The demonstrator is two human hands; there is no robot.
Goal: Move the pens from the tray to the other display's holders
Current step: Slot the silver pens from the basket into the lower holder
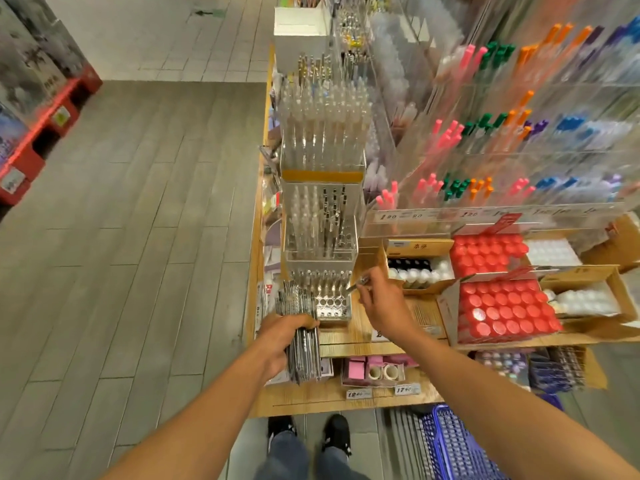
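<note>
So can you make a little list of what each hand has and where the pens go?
left hand: grip shut on a bundle of pens
right hand: pinching one pen, tip angled down
holder: clear, on wooden shelf, front holes empty, back row filled
right of holder: boxes of red caps
on floor: blue basket

Person, standing, seen from above.
Arms: both bare from above the elbow down to the fingers; no sleeve reaches into view.
Left hand: no ring, watch or band visible.
Right hand: likewise unadorned; wrist bare.
Legs: blue-grey denim trousers, loose at the hem, slightly faded.
Footwear: a pair of black shoes with small white markings along the sides, rounded toes; the finer detail of the lacing is blurred.
</note>
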